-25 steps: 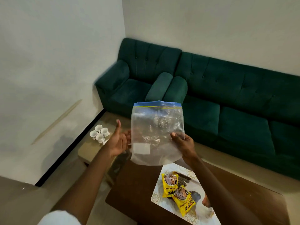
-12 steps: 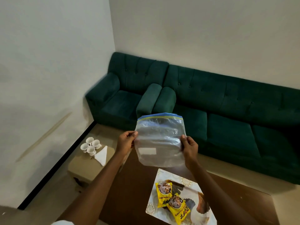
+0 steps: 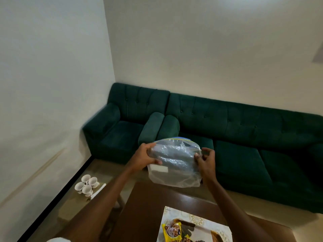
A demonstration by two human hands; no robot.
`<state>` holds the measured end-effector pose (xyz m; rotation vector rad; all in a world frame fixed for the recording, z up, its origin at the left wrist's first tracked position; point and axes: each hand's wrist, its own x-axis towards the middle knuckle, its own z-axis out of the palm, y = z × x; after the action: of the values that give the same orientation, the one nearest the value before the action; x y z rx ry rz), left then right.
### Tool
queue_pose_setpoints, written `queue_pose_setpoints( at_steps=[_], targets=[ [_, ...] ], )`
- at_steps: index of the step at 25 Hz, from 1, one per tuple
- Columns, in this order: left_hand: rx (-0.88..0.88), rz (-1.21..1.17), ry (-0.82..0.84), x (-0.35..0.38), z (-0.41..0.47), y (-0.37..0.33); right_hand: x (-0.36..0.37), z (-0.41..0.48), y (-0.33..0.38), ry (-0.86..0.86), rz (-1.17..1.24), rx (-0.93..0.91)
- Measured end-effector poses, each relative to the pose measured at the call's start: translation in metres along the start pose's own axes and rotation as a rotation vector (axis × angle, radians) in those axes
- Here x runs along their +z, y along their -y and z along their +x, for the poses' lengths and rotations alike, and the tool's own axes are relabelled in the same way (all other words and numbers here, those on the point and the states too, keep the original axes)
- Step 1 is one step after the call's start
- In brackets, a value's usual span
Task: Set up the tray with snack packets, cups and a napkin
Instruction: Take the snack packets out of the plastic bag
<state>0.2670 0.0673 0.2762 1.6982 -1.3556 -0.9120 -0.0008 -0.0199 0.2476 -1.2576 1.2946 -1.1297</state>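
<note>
I hold a clear zip bag (image 3: 174, 165) with a blue seal up in front of me, above the brown table (image 3: 148, 210). My left hand (image 3: 146, 157) grips its left edge and my right hand (image 3: 205, 160) pinches its right edge; the top of the bag is folding over. A patterned white tray (image 3: 197, 220) lies on the table below, carrying yellow snack packets (image 3: 172, 230). Several small white cups (image 3: 86, 184) and a white napkin (image 3: 98, 190) sit on a low side table (image 3: 73, 203) to the left.
A dark green sofa (image 3: 236, 135) runs along the far wall behind the tables. White walls meet in the corner at the left, with a black skirting line along the floor.
The bag has dropped lower and its top has folded down between my hands. My left hand went from open beside the bag to gripping its edge. The view tilted upward.
</note>
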Motion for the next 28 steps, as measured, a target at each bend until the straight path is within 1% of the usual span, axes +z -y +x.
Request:
queue_pose_setpoints(
  at_steps=[1,2,3,5,6,7,8,9,11,13,15,17,19,21,25,26,28],
  targets=[
    [0.01,0.185,0.068,-0.001,0.006,-0.004,-0.005,0.003,0.006,0.026,0.018,0.006],
    [0.028,0.332,0.048,-0.005,0.013,-0.008,-0.007,0.008,0.012,0.07,0.015,0.001],
    [0.066,0.428,-0.041,-0.009,0.018,-0.009,-0.009,0.011,0.017,0.113,-0.014,-0.003],
    [0.124,0.481,-0.254,-0.016,0.024,-0.023,-0.019,0.014,0.033,0.26,-0.075,-0.011],
    [0.113,0.472,-0.294,-0.02,0.028,-0.027,-0.02,0.016,0.039,0.364,-0.107,0.019],
    [0.105,0.445,-0.289,-0.024,0.032,-0.033,-0.021,0.019,0.049,0.437,-0.171,0.038],
    [0.1,0.395,-0.25,-0.026,0.036,-0.04,-0.025,0.021,0.056,0.472,-0.241,0.017],
    [0.094,0.314,-0.199,-0.026,0.04,-0.047,-0.029,0.025,0.061,0.456,-0.35,-0.035],
    [0.07,0.128,-0.11,-0.029,0.047,-0.057,-0.034,0.031,0.069,0.333,-0.518,-0.16],
    [0.074,-0.024,-0.077,-0.032,0.048,-0.06,-0.043,0.036,0.07,0.271,-0.538,-0.192],
    [0.084,-0.155,-0.053,-0.033,0.045,-0.058,-0.051,0.038,0.068,0.29,-0.592,-0.171],
    [0.097,-0.215,-0.04,-0.032,0.042,-0.057,-0.054,0.037,0.07,0.371,-0.714,-0.203],
    [0.09,-0.205,-0.006,-0.033,0.043,-0.062,-0.045,0.033,0.083,0.463,-0.665,-0.23],
    [0.089,-0.133,0.045,-0.035,0.047,-0.074,-0.029,0.032,0.103,0.533,-0.588,-0.252],
    [0.133,-0.059,0.105,-0.04,0.053,-0.11,0.001,0.032,0.13,0.699,-0.662,-0.263],
    [0.144,-0.063,0.118,-0.043,0.053,-0.12,0.005,0.032,0.129,0.707,-0.638,-0.268],
    [0.173,-0.094,0.096,-0.049,0.053,-0.138,0.007,0.033,0.125,0.652,-0.465,-0.237]
  ],
)
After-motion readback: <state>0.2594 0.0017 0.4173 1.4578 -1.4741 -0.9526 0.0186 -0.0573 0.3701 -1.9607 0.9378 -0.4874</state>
